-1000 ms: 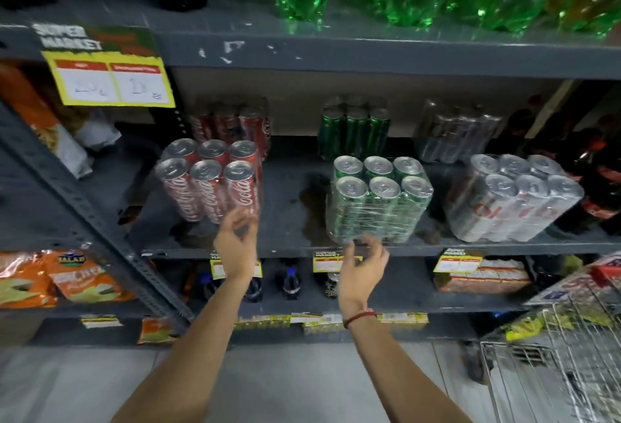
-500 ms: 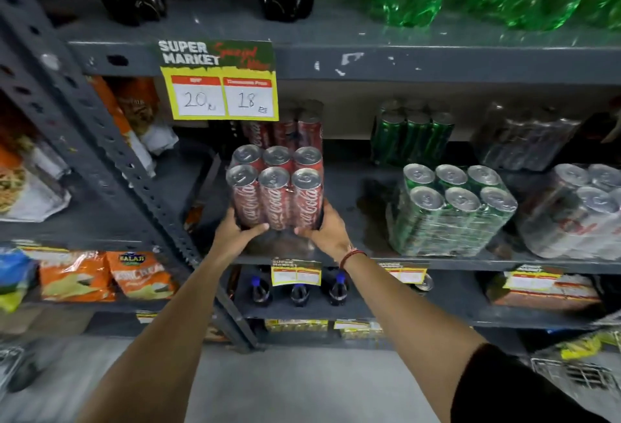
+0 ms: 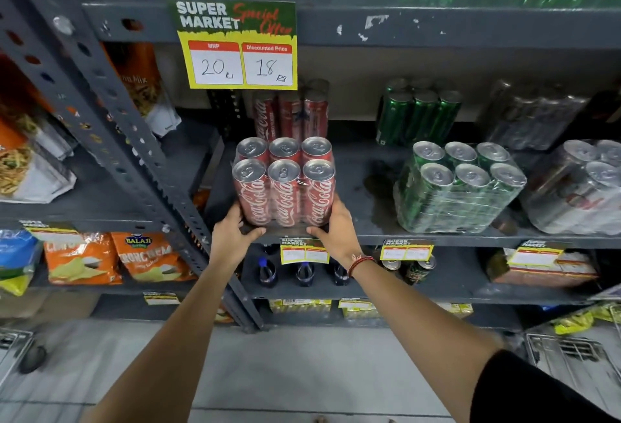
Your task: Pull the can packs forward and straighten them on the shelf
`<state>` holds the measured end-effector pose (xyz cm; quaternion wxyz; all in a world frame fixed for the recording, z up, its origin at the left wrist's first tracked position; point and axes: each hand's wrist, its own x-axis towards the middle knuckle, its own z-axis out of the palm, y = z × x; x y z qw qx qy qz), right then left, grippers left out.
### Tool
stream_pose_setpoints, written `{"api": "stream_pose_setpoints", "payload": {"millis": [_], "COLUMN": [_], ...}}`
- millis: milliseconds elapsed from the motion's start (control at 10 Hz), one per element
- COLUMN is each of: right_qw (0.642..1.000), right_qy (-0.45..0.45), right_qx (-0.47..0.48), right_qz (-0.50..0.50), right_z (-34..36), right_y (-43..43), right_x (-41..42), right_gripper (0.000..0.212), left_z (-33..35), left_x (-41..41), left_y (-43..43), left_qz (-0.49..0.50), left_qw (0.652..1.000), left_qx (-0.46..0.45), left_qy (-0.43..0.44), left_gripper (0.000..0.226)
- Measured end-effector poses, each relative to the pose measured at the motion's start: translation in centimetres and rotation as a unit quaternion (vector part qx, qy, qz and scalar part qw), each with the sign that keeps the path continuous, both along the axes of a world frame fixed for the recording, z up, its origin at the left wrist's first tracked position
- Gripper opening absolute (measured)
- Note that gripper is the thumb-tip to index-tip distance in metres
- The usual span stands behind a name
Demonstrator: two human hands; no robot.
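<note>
A shrink-wrapped pack of red cola cans (image 3: 285, 184) stands at the front edge of the grey metal shelf (image 3: 369, 239), squarely facing me. My left hand (image 3: 232, 237) grips its lower left corner and my right hand (image 3: 336, 231) grips its lower right corner. A second red pack (image 3: 290, 113) stands behind it at the back. To the right a green can pack (image 3: 460, 187) sits turned at an angle, with another green pack (image 3: 420, 113) behind it. A silver can pack (image 3: 581, 187) sits skewed at the far right, a further silver pack (image 3: 531, 113) behind.
A yellow price sign (image 3: 237, 48) hangs from the shelf above. A slanted perforated upright (image 3: 111, 127) stands just left of the red pack. Snack bags (image 3: 84, 258) fill the left shelves. Small bottles (image 3: 304, 273) stand below. A wire trolley (image 3: 578, 355) is at the lower right.
A second ago my hands were reaching in front of the shelf. They closed on the red pack's lower corners, and the pack now stands straight at the shelf edge. My view shifted left and closer.
</note>
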<state>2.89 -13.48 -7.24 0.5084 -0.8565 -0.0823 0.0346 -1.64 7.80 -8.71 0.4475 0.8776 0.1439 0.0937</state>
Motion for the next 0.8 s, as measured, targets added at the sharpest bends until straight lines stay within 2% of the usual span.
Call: {"api": "stream_pose_setpoints", "payload": {"millis": [300, 600, 700, 800], "right_qw": [1.000, 0.999, 0.997, 0.984], "right_qy": [-0.004, 0.029, -0.011, -0.093], "right_qx": [-0.014, -0.045, -0.078, -0.147], "right_qz": [-0.004, 0.007, 0.006, -0.026], "right_z": [-0.6, 0.9, 2.8, 6.1], "right_y": [-0.4, -0.5, -1.4, -3.3], "right_x": [-1.1, -1.7, -2.5, -3.3], "right_gripper": [0.078, 0.077, 0.054, 0.022], "left_z": [0.2, 1.8, 3.2, 5.5], "left_x": [-1.5, -2.1, -2.5, -3.3], "left_y": [-0.5, -1.8, -3.0, -4.7], "left_qz": [0.025, 0.045, 0.065, 0.091], "left_qw": [0.998, 0.997, 0.992, 0.977], "left_qx": [0.056, 0.064, 0.101, 0.163], "left_qy": [-0.032, -0.004, 0.040, 0.103], "left_gripper": [0.071, 0.067, 0.047, 0.034]}}
